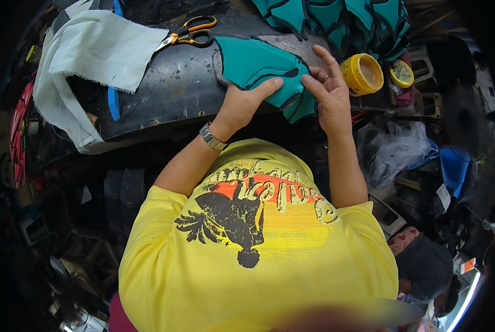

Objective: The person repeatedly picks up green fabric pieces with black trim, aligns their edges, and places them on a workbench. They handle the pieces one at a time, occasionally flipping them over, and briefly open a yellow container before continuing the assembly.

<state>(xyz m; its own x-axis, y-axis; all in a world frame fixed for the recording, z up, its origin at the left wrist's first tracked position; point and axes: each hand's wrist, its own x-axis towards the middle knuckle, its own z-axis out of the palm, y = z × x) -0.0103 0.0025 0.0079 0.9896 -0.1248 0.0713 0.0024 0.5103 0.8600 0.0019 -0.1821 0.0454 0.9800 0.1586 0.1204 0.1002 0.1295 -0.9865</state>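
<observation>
A teal shoe upper piece [253, 58] with black edging is held between both my hands over the near side of the dark work table. My left hand [241, 108], with a metal watch at the wrist, grips its lower edge; the thumb lies on top and the other fingers are hidden beneath. On the piece's right edge, my right hand [331, 94] pinches with the thumb in front, while one finger points up, clear of the material. Beyond the left hand lie orange-and-black scissors [189, 36], blades to the left. Beside the right hand is an uncapped yellow jar [364, 74] with tan contents.
White cloth [103, 47] drapes over the left part of the dark table [170, 91], across a blue strip [113, 104]. Several similar teal pieces [341, 19] are heaped at the back right. A yellow lid [401, 74] sits right of the jar. Clear plastic [400, 149] lies below.
</observation>
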